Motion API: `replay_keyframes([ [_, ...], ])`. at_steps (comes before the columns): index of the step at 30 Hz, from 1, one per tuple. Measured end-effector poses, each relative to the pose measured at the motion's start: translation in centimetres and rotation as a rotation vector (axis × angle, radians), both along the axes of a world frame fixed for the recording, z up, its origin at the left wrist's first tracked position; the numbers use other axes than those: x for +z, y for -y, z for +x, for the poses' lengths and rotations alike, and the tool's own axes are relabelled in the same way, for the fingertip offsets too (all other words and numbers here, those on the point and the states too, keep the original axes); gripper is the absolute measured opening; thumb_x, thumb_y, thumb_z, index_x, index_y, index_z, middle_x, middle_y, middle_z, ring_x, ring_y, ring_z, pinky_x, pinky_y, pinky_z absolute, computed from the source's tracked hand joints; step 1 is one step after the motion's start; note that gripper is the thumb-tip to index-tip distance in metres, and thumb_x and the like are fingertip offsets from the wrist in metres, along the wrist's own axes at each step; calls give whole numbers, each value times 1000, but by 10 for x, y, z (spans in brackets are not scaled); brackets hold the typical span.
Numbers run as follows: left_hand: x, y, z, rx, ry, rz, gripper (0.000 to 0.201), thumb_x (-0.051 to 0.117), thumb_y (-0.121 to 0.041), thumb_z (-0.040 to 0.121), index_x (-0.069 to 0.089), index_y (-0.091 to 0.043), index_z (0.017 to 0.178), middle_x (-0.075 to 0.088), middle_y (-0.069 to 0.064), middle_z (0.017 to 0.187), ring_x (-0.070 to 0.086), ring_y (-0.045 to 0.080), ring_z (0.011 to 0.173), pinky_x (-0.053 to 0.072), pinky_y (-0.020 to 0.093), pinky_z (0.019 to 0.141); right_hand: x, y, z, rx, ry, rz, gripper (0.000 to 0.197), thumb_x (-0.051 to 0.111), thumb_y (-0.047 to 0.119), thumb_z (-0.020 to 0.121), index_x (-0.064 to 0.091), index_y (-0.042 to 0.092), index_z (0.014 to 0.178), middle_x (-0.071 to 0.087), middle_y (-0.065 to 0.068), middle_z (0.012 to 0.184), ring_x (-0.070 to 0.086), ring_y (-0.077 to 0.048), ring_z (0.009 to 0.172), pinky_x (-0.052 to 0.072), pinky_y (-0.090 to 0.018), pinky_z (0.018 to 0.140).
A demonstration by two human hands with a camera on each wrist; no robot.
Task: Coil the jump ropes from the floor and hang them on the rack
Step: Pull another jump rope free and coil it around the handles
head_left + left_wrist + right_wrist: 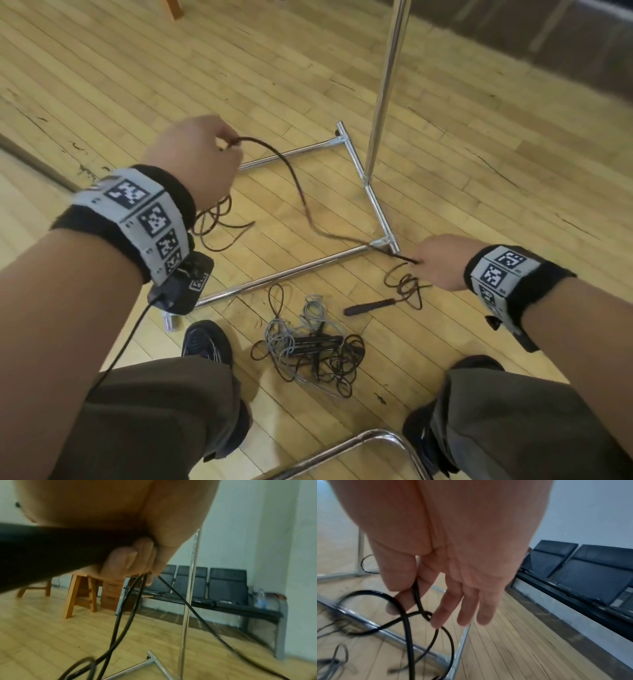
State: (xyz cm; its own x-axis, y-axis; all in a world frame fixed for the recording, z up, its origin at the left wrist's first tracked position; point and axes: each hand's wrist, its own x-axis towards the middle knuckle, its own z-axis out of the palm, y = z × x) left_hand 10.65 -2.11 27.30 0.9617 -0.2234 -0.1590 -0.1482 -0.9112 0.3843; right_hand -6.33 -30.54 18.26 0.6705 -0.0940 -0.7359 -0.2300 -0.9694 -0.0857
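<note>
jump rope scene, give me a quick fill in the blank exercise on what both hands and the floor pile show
1. The left hand holds coils of the dark jump rope, while the right hand pinches it between index finger and ____.
2. The free handle of that rope lies on the wooden ____.
3. The tangled pile of ropes lies between the person's two ____.
4. The rack is made of shiny ____ tubing.

Missing words: thumb; floor; feet; metal

head – down at floor | wrists – close, sharing rack (376,192)
</note>
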Motion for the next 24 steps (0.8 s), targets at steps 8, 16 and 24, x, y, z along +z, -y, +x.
replay_keyframes([
  [8, -13, 43, -51, -655, -304, 66, 50, 61, -59, 98, 49, -56, 146, 61, -26, 82, 57, -10, 62, 38, 19, 62, 64, -57, 23, -160, 413, 456, 28, 50, 37, 103, 68, 22, 87, 68, 0, 78, 66, -23, 76, 55, -43, 71],
  [16, -13, 43, -37, -474, -165, -38, 26, 56, -49, 105, 65, -37, 83, 61, -11, 68, 54, 2, 63, 37, 25, 58, 66, -53, 17, -289, 423, 580, 28, 50, 29, 103, 63, 8, 90, 52, 0, 67, 50, -15, 60, 53, -51, 66],
  [24, -5, -14, 20, 130, 81, -159, 26, 53, -39, 106, 72, -22, 102, 64, -2, 82, 58, 14, 67, 42, 29, 54, -3, 17, -10, -385, 60, 98, 31, 42, 27, 107, 47, 16, 79, 56, -3, 79, 57, -20, 74, 43, -27, 62],
])
